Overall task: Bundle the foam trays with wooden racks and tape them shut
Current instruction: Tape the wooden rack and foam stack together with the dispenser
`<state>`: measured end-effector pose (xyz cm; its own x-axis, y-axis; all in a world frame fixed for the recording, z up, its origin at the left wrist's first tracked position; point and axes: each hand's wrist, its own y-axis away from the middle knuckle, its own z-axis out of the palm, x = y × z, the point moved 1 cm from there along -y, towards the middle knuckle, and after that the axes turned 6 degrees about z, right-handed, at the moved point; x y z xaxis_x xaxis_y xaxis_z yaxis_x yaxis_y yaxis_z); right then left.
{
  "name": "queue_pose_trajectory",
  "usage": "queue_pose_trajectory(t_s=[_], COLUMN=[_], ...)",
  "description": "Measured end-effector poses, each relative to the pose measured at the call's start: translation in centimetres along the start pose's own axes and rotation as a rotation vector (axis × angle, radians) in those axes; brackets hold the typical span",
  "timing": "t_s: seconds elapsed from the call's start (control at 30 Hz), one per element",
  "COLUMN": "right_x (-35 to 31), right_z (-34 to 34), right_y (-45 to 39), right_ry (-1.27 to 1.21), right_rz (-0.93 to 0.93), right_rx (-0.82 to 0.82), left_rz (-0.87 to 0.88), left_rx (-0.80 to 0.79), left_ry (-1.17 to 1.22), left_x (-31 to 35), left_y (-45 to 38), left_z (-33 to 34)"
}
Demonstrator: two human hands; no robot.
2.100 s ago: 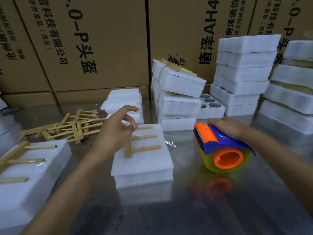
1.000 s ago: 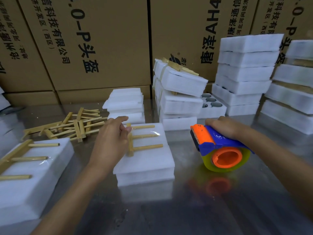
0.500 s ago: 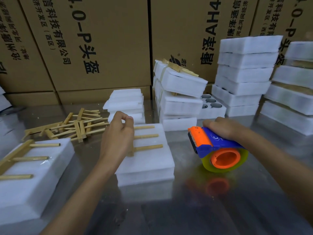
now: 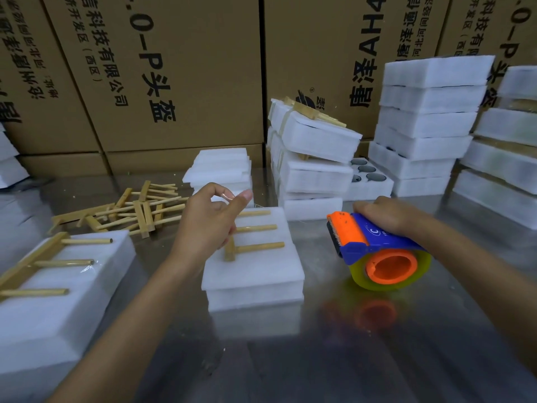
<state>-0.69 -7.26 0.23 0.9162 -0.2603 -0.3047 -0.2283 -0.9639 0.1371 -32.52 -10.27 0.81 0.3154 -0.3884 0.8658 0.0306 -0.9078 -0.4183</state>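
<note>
Above the wooden rack (image 4: 250, 239), left hand (image 4: 207, 221) now lifted, thumb out

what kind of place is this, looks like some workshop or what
Most likely a packing area in a warehouse or small factory: printed cardboard cartons line the wall, foam trays stand stacked on a metal table.

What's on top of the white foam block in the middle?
A wooden rack lies on the foam block. The left hand, raised above, hides part of the rack.
</note>
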Motion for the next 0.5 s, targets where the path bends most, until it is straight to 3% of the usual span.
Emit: queue_pose_trajectory(t_s=[0.2, 0.33, 0.5], right_x=[0.0, -0.6, -1.0], right_z=[0.1, 0.2, 0.4], right_y=[0.0, 0.0, 0.4], right_ry=[-0.011, 0.041, -0.087], right_rz=[0.024, 0.011, 0.022], right_rx=[0.032, 0.029, 0.013], left_rz=[0.001, 0.045, 0.042], left_rx=[-0.138, -0.137, -0.111], left_ry=[0.024, -0.04, -0.052], left_x=[0.0, -0.3, -0.6], left_y=[0.3, 1.0, 1.4], left_z=[-1.8, -2.6, -4.2])
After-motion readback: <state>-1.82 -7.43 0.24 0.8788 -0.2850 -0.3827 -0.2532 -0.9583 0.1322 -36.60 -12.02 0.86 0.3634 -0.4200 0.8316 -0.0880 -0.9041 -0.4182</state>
